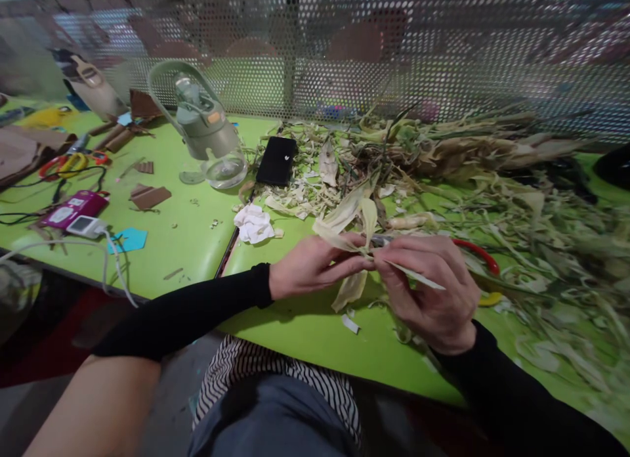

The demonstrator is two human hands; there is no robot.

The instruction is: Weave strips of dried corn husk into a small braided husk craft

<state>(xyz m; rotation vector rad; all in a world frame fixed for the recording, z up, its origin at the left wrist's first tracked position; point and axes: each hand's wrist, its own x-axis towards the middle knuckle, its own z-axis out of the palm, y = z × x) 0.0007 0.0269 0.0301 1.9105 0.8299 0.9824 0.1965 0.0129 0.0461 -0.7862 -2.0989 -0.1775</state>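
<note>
My left hand [312, 265] pinches a pale dried corn husk leaf [350, 215] above the green table [305, 326], its fingers closed on the leaf's middle. My right hand [428, 289] meets it from the right, fingers pinched on a thin strip of the same husk [418, 278] that runs out to the right. Part of the leaf hangs down below both hands. Red-handled scissors [477, 252] lie just behind my right hand, partly hidden by it.
A heap of dried corn husks and stalks [467, 155] covers the table's right and back. A black phone [277, 160], a water jug [204, 125], crumpled tissue [253, 224], cardboard pieces, cables and a pink device [73, 209] lie left. A perforated metal screen [443, 56] closes the back.
</note>
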